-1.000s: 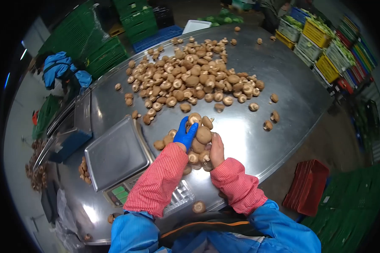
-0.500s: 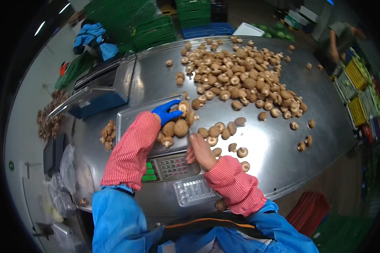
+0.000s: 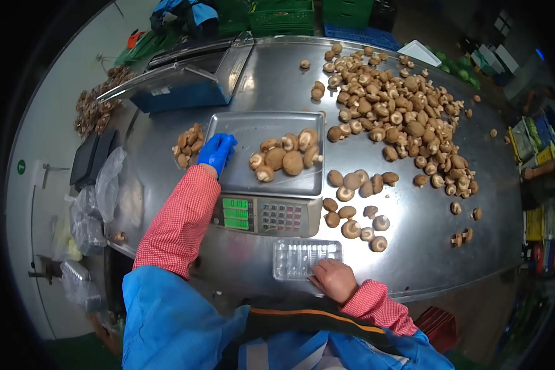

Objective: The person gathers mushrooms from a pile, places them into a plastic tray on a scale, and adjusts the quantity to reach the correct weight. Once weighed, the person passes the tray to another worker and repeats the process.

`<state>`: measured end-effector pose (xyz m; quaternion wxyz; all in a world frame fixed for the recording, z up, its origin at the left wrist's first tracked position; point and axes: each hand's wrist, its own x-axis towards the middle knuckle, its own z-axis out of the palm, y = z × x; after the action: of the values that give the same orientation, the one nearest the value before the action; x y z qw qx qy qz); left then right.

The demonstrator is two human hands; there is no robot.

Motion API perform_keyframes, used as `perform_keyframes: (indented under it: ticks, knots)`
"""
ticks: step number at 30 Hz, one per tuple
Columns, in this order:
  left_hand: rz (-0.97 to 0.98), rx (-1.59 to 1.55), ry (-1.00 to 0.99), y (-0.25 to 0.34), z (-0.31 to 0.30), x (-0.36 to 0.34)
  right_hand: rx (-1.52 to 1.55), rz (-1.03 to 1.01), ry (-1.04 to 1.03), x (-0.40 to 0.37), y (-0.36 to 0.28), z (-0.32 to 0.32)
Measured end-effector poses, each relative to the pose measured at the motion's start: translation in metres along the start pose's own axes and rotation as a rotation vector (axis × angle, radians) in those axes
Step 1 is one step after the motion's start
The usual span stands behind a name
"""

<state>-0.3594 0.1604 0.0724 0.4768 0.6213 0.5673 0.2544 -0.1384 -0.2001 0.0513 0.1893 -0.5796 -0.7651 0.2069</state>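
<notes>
My left hand (image 3: 218, 152), in a blue glove, is at the left edge of the scale's metal tray (image 3: 240, 179); its fingers are drawn together, and anything in them is hidden. Several mushrooms (image 3: 291, 161) lie on the tray to its right. A small heap of mushrooms (image 3: 189, 143) sits just left of the glove. Below the tray, the scale's display (image 3: 235, 213) glows green. My bare right hand (image 3: 335, 279) has its curled fingers on the right end of a clear plastic punnet (image 3: 290, 260), which holds nothing.
A large mushroom pile (image 3: 407, 111) covers the table's (image 3: 425, 259) back right, with smaller groups right of the scale. A blue machine (image 3: 179, 92) stands back left. Plastic bags (image 3: 110, 185) lie left. Another person (image 3: 188, 13) is at the far left; part of another shows far right.
My left hand has moved off the mushrooms to the tray's left edge. My right hand has gone from beside the scale down to the punnet. The view has shifted.
</notes>
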Motion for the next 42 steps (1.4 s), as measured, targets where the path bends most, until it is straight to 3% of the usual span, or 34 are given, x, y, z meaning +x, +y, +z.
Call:
perform_keyframes:
  ticks: [3, 6, 11, 14, 17, 20, 22, 25, 31, 37, 40, 41, 42]
  knots:
    - [0.039, 0.274, 0.018, -0.034, -0.003, -0.024, -0.093, -0.101, -0.047, -0.01, -0.001, 0.013]
    - [0.029, 0.561, -0.039, -0.025, 0.017, -0.042, -0.134, -0.136, -0.116, -0.014, -0.001, 0.013]
    - [-0.068, 0.657, -0.152, -0.013, 0.04, -0.046, -0.17, -0.162, -0.203, -0.021, -0.002, 0.017]
    - [-0.099, 0.771, -0.053, -0.014, 0.051, -0.038, -0.196, -0.157, -0.218, -0.02, -0.004, 0.019]
    - [-0.084, 0.648, 0.003, -0.02, 0.047, -0.037, -0.223, -0.148, -0.226, -0.02, -0.005, 0.021]
    - [-0.306, -0.105, -0.018, -0.022, 0.043, -0.033, -0.233, -0.148, -0.282, -0.019, -0.003, 0.022]
    - [-0.355, -0.261, -0.06, -0.024, 0.036, -0.032, -0.234, -0.155, -0.365, -0.017, 0.001, 0.023]
    - [-0.399, -0.466, -0.113, -0.026, 0.025, -0.034, -0.211, -0.227, -0.275, -0.015, 0.004, 0.02]
    - [-0.441, -0.591, -0.125, -0.02, 0.002, -0.053, -0.182, -0.206, -0.32, -0.009, 0.0, 0.011]
    - [-0.275, -0.773, -0.012, -0.055, -0.049, -0.052, -0.171, -0.206, -0.32, -0.007, -0.001, 0.011]
    - [0.263, -0.001, 0.061, -0.103, -0.09, -0.041, -0.191, -0.183, -0.323, -0.005, -0.008, 0.009]
    - [-0.173, -0.885, 0.2, -0.095, -0.103, -0.035, -0.207, -0.169, -0.319, -0.005, -0.011, 0.009]
    - [-0.162, -0.892, 0.251, -0.101, -0.117, -0.03, -0.225, -0.152, -0.313, -0.005, -0.013, 0.009]
